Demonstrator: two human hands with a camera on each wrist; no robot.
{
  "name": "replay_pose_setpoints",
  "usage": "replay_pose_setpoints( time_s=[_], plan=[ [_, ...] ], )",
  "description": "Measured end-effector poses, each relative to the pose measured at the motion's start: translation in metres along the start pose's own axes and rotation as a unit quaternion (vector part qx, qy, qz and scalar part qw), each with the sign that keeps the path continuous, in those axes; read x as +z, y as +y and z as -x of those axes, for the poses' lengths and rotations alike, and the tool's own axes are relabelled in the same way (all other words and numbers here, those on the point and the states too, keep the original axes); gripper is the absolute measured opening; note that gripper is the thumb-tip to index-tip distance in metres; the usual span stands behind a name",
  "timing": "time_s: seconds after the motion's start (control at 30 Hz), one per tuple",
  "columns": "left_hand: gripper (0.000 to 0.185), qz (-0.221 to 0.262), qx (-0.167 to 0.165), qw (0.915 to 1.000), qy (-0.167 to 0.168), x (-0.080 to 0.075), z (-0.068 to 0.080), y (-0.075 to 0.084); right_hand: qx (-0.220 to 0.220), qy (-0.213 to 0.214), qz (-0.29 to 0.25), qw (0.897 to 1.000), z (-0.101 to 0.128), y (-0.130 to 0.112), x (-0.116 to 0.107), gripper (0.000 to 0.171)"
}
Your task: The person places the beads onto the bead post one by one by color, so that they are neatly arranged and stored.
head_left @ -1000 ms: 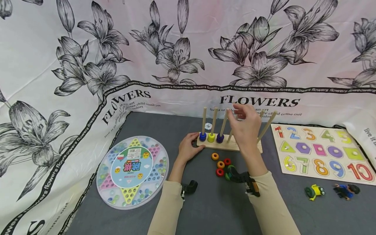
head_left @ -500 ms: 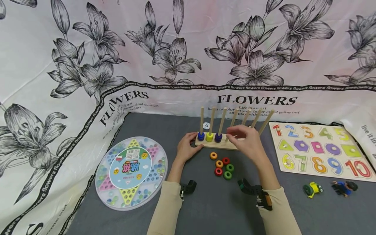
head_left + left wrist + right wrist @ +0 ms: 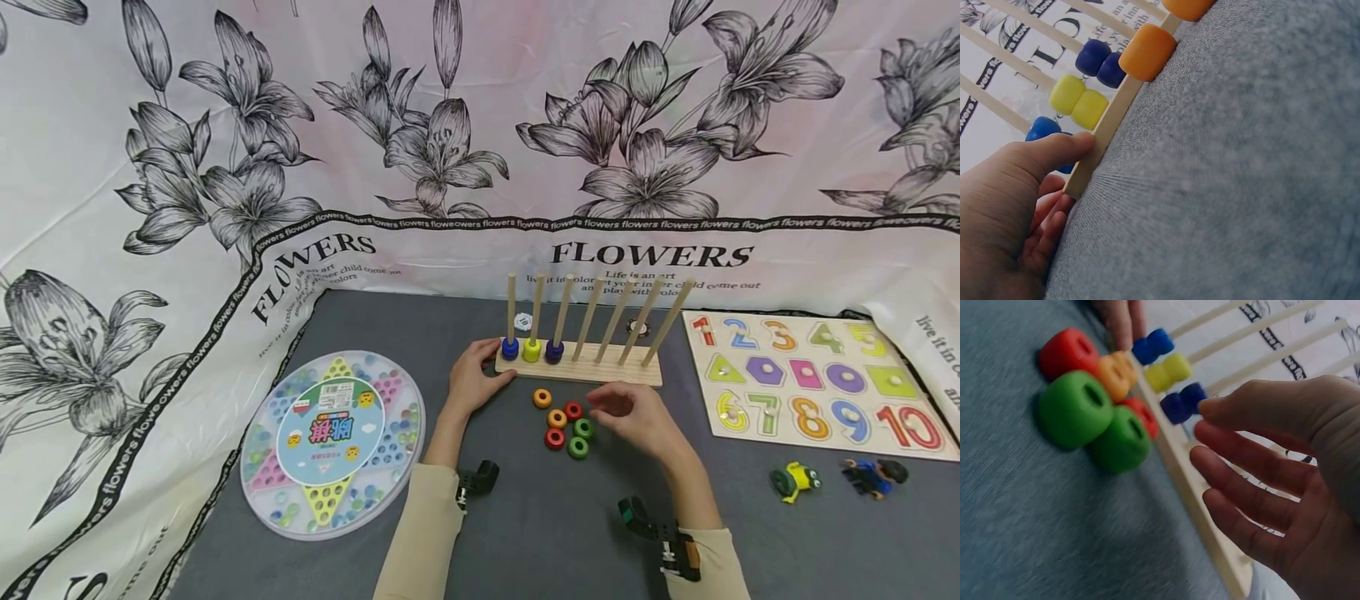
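My left hand [image 3: 471,379] grips the left end of a wooden peg stand [image 3: 585,369], its thumb [image 3: 1063,149] pressing the front edge. The first three pegs from the left carry blue beads [image 3: 509,349], yellow beads [image 3: 531,350] and dark blue beads [image 3: 554,352], two on each; the other pegs are bare. Just in front of the stand lie loose orange beads [image 3: 542,398], red beads [image 3: 573,409] and green beads [image 3: 577,447]. My right hand [image 3: 637,417] hovers right beside them, fingers loosely bent, nothing in its grasp in the right wrist view.
A round Chinese checkers board [image 3: 408,400] lies at left. To the right is a wooden number puzzle [image 3: 757,364], with a frog figure [image 3: 797,482] and a toy man [image 3: 874,478] before it. Small round pieces [image 3: 522,322] sit behind the stand, near the flowered cloth [image 3: 450,258].
My right hand has come down from above the pegs, toward me, to the loose beads. The left hand keeps its grip on the stand. The head view has shifted slightly.
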State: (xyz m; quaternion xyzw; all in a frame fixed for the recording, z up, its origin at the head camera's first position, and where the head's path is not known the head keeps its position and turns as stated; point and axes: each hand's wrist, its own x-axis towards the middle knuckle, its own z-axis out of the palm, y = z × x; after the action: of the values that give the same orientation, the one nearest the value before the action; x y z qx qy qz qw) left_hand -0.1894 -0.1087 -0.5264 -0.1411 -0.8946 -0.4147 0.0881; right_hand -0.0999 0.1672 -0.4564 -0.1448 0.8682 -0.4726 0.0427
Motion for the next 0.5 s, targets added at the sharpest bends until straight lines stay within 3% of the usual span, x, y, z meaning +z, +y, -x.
replay_pose_setpoints(
  time_s=[0.27,0.5],
  plan=[
    [0.059,-0.001,0.001,1.0,0.001,0.0,0.001,-0.001,0.007,-0.052,-0.002,0.999,0.005,0.017,0.01,0.026],
    [0.059,-0.003,-0.004,1.0,0.002,0.001,0.0,-0.002,0.0,-0.045,0.025,0.999,0.006,0.023,0.017,0.03]
  ],
)
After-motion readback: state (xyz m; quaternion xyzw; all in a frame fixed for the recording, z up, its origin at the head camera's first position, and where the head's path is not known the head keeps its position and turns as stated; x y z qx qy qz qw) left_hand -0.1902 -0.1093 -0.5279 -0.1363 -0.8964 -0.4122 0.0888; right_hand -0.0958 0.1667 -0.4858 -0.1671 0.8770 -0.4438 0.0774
